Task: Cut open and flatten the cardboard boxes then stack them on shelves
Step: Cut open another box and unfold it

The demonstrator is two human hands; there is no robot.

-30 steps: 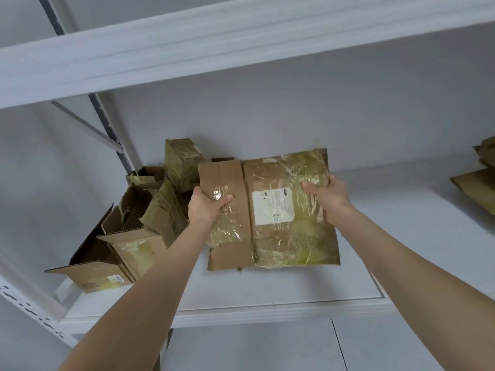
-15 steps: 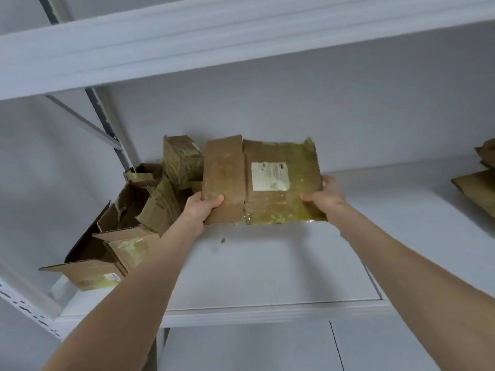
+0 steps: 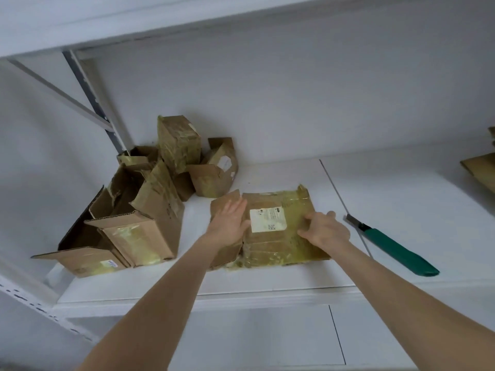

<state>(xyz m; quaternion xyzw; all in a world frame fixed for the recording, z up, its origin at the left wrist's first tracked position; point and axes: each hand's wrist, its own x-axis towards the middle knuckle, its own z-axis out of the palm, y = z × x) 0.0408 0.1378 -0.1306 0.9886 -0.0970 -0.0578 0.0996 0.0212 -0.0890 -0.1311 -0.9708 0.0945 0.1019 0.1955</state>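
A flattened cardboard box point(image 3: 276, 207), covered in yellowish tape and bearing a white label, lies flat on the white shelf point(image 3: 267, 282). My left hand point(image 3: 230, 223) presses down on its left flap with straight fingers. My right hand point(image 3: 324, 230) rests on its right part, fingers bent at the knuckles and pressing on the taped surface. A knife with a green handle point(image 3: 393, 247) lies on the shelf to the right of the box, its blade pointing toward the back.
A heap of opened, unflattened cardboard boxes point(image 3: 139, 218) fills the shelf's left end by the upright post. More flat cardboard point(image 3: 482, 167) shows at the right edge. Another shelf board point(image 3: 187, 20) hangs overhead. The back wall is close.
Both hands lowered the flattened box from the air onto the shelf and let go of its edges; they now press on top of it. The view tilted down, revealing the knife.
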